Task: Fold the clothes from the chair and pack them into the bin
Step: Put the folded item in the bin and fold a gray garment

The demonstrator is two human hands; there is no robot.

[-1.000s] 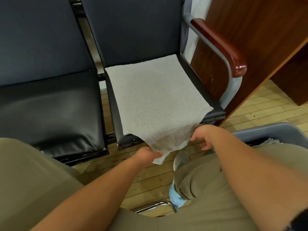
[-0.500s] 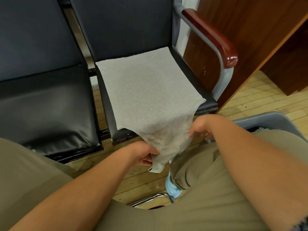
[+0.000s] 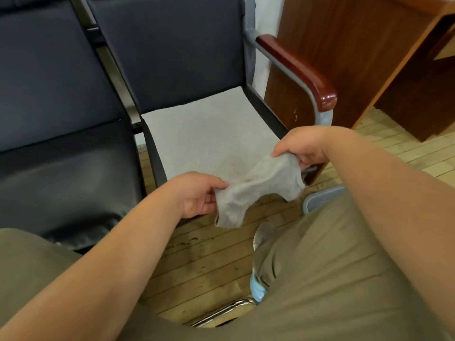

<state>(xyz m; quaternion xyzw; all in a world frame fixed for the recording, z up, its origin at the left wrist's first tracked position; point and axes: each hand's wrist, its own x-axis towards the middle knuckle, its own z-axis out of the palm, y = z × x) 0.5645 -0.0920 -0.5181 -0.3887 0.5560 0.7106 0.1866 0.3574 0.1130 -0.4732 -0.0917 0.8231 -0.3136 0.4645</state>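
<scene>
A light grey garment (image 3: 209,136) lies spread flat over the seat of the dark chair (image 3: 172,50). Its near end is lifted off the seat's front edge and bunched between my hands. My left hand (image 3: 197,195) pinches the near left corner, with a small flap hanging below it. My right hand (image 3: 302,146) grips the near right corner, a little higher and over the seat's front right corner. Only a sliver of the grey bin's rim (image 3: 320,196) shows, just past my right knee.
A second black seat (image 3: 64,173) adjoins on the left. The chair's wooden armrest (image 3: 298,70) rises on the right, beside a brown wooden desk (image 3: 369,45). My legs in khaki trousers and a pale blue shoe (image 3: 257,286) fill the foreground over wooden floorboards.
Both hands have risen and carried the garment's hanging near end up from below the seat edge to above it. The cloth between them is now bunched.
</scene>
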